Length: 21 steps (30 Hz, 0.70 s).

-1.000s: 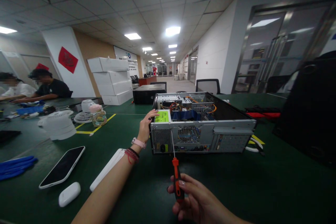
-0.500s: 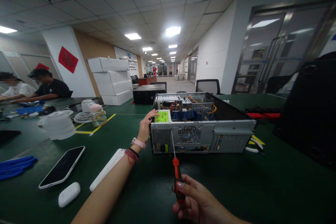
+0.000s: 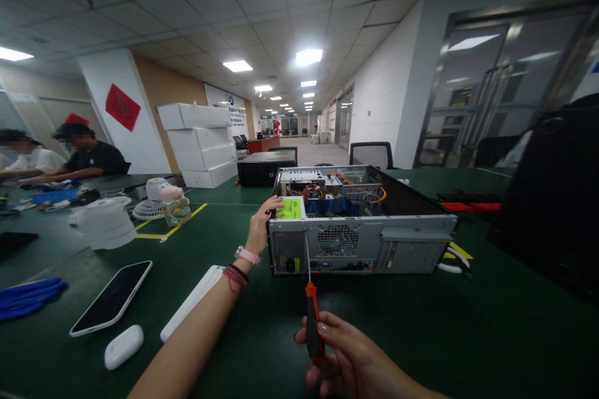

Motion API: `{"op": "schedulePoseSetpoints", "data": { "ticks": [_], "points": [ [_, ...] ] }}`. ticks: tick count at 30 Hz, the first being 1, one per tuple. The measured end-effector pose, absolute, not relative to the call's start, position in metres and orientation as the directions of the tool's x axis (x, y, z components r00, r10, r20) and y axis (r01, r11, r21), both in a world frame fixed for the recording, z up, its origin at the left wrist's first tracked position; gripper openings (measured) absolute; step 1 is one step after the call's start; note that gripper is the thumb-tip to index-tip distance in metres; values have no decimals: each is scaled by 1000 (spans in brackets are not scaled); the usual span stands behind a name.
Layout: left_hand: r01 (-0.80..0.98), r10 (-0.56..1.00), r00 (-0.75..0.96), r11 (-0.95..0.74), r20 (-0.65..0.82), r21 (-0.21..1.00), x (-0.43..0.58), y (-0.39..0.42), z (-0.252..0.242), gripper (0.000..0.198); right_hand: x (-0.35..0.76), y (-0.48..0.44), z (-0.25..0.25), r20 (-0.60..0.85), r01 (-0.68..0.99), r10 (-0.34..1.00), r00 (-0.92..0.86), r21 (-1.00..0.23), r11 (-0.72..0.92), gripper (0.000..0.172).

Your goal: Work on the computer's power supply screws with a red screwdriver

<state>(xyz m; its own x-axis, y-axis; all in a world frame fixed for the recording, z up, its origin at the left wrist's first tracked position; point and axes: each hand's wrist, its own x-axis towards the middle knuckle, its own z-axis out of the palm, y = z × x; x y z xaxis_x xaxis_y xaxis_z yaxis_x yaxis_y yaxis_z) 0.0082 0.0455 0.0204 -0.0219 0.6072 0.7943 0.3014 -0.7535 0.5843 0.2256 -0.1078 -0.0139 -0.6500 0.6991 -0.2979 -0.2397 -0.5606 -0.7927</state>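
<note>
A desktop computer case (image 3: pixel 416 230) lies on its side with its top side uncovered and its rear panel facing me. My left hand (image 3: pixel 261 224) grips the case's left rear corner, fingers over the edge beside the power supply with a bright green label (image 3: pixel 290 209). My right hand (image 3: pixel 344 355) holds a screwdriver (image 3: pixel 312 324) by its red and black handle. The thin shaft points up and away, its tip at the rear panel just right of the power supply grille (image 3: pixel 287 243). Whether a screw sits under the tip is too small to tell.
On the green table (image 3: pixel 397 330) to my left lie a phone (image 3: pixel 112 297), a white earbud case (image 3: pixel 124 346), a long white object (image 3: pixel 191 302) and blue gloves (image 3: pixel 30 297). White boxes (image 3: pixel 201 143) stand farther back. A large black object (image 3: pixel 547 199) stands right. Two people sit far left.
The screwdriver's handle has swung slightly left and down, and my right fingers have shifted around it. Its tip stays at the panel. My left hand and the case look unmoved.
</note>
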Motion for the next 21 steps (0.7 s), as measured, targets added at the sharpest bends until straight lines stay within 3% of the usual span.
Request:
{"op": "schedulePoseSetpoints", "data": {
  "ticks": [10, 21],
  "points": [
    [306, 607, -29, -751, 794, 585, 10, 45, 21, 41, 215, -105, -59, -387, -30, 543, -745, -795, -606, 55],
    [316, 599, -29, -754, 800, 576, 9, 46, 20, 41, 197, -92, -69, -368, -82, 508, -779, -743, -664, 53]
  ]
}}
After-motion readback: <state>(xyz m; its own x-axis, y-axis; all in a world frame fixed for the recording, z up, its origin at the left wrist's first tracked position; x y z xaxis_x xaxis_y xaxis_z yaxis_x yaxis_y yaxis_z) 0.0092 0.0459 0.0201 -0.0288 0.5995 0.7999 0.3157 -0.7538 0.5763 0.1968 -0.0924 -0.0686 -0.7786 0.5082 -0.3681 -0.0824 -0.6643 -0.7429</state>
